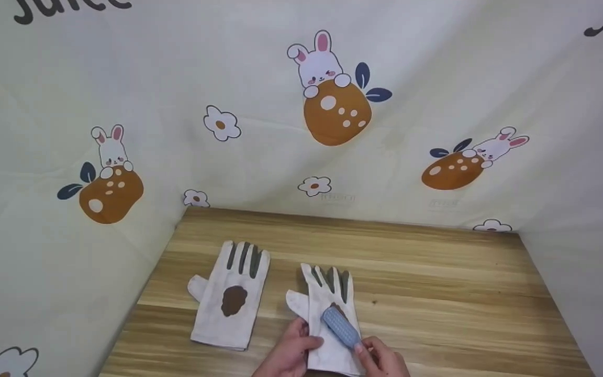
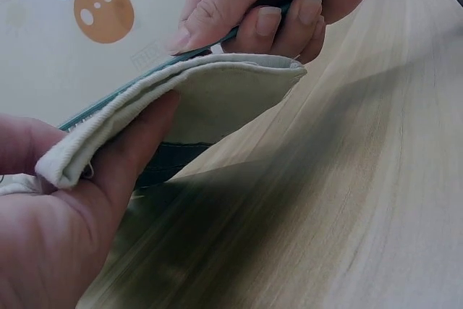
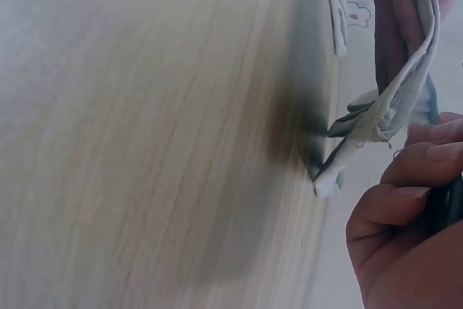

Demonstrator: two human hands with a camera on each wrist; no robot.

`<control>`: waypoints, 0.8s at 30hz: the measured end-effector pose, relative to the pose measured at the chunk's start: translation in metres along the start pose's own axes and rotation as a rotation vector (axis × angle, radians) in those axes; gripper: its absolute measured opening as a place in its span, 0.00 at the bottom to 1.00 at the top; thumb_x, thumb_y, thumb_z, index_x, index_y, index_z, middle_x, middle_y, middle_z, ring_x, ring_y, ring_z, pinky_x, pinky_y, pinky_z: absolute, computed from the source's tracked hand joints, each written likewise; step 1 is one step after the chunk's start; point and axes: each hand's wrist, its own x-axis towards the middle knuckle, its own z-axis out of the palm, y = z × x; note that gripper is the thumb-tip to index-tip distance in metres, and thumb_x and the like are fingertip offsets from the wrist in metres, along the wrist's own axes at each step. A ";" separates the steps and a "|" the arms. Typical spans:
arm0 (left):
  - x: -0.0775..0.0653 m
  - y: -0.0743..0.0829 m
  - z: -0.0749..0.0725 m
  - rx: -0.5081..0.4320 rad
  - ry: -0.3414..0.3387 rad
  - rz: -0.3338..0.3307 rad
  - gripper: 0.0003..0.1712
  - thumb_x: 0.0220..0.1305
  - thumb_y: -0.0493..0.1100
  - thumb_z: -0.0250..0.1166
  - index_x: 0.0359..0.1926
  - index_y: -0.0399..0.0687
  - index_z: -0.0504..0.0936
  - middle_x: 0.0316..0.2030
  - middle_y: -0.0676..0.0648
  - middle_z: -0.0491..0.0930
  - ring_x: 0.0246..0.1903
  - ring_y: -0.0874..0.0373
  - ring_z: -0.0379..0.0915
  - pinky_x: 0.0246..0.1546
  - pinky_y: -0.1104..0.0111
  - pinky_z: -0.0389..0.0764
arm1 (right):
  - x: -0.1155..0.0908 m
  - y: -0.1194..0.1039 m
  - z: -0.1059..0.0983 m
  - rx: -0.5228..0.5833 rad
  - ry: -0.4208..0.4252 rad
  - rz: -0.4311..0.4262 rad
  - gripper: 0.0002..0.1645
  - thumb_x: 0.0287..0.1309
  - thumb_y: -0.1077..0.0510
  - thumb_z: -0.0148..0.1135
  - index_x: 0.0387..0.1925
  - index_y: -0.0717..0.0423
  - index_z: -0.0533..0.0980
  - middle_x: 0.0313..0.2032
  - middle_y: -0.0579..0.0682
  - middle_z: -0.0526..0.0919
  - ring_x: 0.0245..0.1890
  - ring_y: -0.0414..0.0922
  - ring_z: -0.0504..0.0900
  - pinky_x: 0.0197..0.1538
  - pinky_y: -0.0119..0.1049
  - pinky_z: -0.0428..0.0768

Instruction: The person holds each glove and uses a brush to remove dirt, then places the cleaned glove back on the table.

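Note:
A white work glove [image 1: 327,353] with grey finger strips is held up off the table by my left hand [image 1: 288,350], thumb on top and fingers underneath, as the left wrist view shows. My right hand [image 1: 383,358] grips the handle of a blue brush [image 1: 340,325] with a textured back. The brush lies across the glove's palm and covers most of a brown patch [image 1: 338,309] there; its bristle side faces the cloth. In the right wrist view the glove's folded cuff [image 3: 412,81] stands close beside the right hand's fingers [image 3: 416,168].
A second white glove [image 1: 210,327] lies flat on the wooden table [image 1: 427,293] to the left, with a brown patch [image 1: 234,300] on its palm. Cloth walls [image 1: 259,167] printed with rabbits and flowers enclose the table at the back and both sides.

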 end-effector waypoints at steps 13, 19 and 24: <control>0.000 0.003 0.000 -0.011 -0.018 -0.041 0.39 0.51 0.20 0.50 0.65 0.31 0.46 0.57 0.36 0.66 0.57 0.41 0.62 0.56 0.54 0.67 | -0.001 0.002 -0.001 -0.036 0.068 0.037 0.20 0.60 0.40 0.50 0.35 0.53 0.73 0.14 0.38 0.69 0.13 0.34 0.66 0.15 0.27 0.64; 0.000 0.002 0.000 -0.040 -0.033 -0.026 0.40 0.51 0.20 0.49 0.65 0.31 0.45 0.57 0.36 0.65 0.57 0.41 0.62 0.56 0.53 0.67 | -0.001 0.003 0.001 -0.024 0.096 0.030 0.20 0.61 0.41 0.50 0.36 0.53 0.74 0.13 0.38 0.68 0.12 0.34 0.66 0.15 0.27 0.64; 0.002 0.001 0.001 -0.081 -0.065 -0.010 0.41 0.51 0.20 0.47 0.66 0.33 0.44 0.60 0.35 0.62 0.58 0.40 0.59 0.56 0.52 0.65 | -0.001 -0.002 0.003 0.031 0.071 -0.027 0.17 0.62 0.44 0.51 0.36 0.52 0.74 0.13 0.37 0.66 0.13 0.33 0.63 0.16 0.25 0.63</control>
